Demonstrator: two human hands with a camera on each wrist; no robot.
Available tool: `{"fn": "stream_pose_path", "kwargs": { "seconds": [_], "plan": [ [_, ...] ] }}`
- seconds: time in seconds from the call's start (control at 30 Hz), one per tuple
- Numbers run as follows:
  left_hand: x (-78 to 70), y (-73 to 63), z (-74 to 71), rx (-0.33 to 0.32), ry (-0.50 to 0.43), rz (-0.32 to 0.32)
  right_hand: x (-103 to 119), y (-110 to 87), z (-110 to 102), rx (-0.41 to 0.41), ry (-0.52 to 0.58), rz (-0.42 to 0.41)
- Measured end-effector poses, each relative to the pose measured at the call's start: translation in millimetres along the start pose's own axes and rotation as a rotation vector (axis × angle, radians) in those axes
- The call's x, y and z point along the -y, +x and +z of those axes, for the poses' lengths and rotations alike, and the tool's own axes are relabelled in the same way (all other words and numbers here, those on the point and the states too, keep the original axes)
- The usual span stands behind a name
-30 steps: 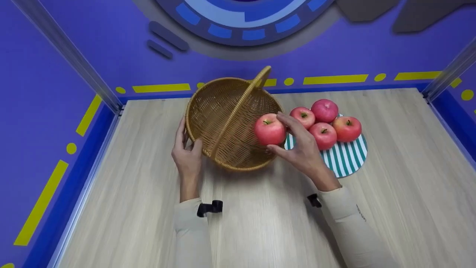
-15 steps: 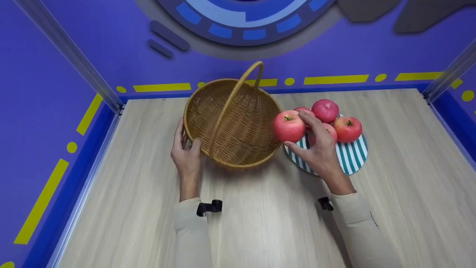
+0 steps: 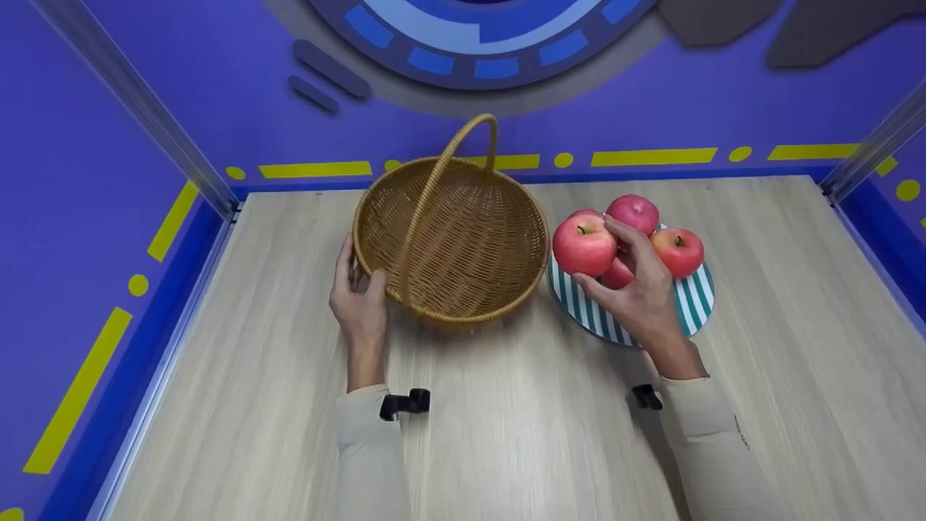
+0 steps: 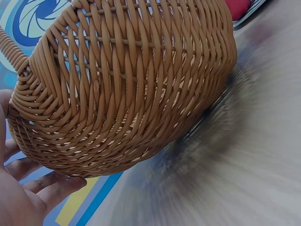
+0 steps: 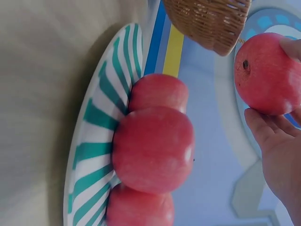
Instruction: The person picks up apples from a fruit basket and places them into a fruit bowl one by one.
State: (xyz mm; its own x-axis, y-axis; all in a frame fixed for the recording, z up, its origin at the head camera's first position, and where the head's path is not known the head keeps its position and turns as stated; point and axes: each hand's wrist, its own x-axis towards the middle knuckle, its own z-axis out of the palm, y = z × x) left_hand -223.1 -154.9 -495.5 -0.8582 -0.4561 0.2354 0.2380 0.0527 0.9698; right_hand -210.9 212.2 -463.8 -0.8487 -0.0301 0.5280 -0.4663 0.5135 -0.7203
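My left hand (image 3: 362,304) grips the left rim of a brown wicker basket (image 3: 470,246), thumb at the rim and fingers along the outside wall. Nothing lies in the part of the basket I can see. In the left wrist view the woven side (image 4: 136,84) is tilted. A red apple (image 3: 583,244) is held up by my right hand (image 3: 640,289), between thumb and fingers. It hangs over the left part of a green-and-white striped plate (image 3: 597,315), partly covering other apples. In the right wrist view the held apple (image 5: 263,75) is clear of the apples on the plate.
On the plate sit several apples, among them a red one (image 3: 678,252) at the right and a darker pink one (image 3: 632,212) at the back. A blue wall (image 3: 694,108) stands behind the wooden table (image 3: 492,427).
My right hand has carried the apple rightward, from over the basket's right side to above the plate. The basket has tipped, its handle swinging left and more upright; my left hand has barely moved.
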Motion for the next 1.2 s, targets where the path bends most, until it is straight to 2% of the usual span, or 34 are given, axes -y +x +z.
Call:
{"fn": "stream_pose_path", "kwargs": {
  "seconds": [0.23, 0.53, 0.73, 0.97, 1.2],
  "plan": [
    [-0.1, 0.7, 0.3, -0.015, -0.016, -0.018, -9.2, -1.9, -6.6, 0.010, -0.015, 0.042],
    [1.9, 2.4, -2.2, -0.021, -0.047, -0.043, -14.8, -2.6, -6.1, 0.044, -0.053, 0.034],
    [2.3, 1.5, -0.9, -0.011, -0.032, -0.035, -17.9, -4.3, -5.5, 0.066, -0.091, 0.040],
    [3.4, 2.4, -2.1, -0.007, -0.043, -0.017, -20.3, -4.7, -1.0, 0.077, -0.142, -0.016],
    [3.9, 2.5, -2.3, -0.009, -0.036, -0.031, -21.1, -6.3, 3.2, 0.116, -0.221, -0.046]
  ]
}}
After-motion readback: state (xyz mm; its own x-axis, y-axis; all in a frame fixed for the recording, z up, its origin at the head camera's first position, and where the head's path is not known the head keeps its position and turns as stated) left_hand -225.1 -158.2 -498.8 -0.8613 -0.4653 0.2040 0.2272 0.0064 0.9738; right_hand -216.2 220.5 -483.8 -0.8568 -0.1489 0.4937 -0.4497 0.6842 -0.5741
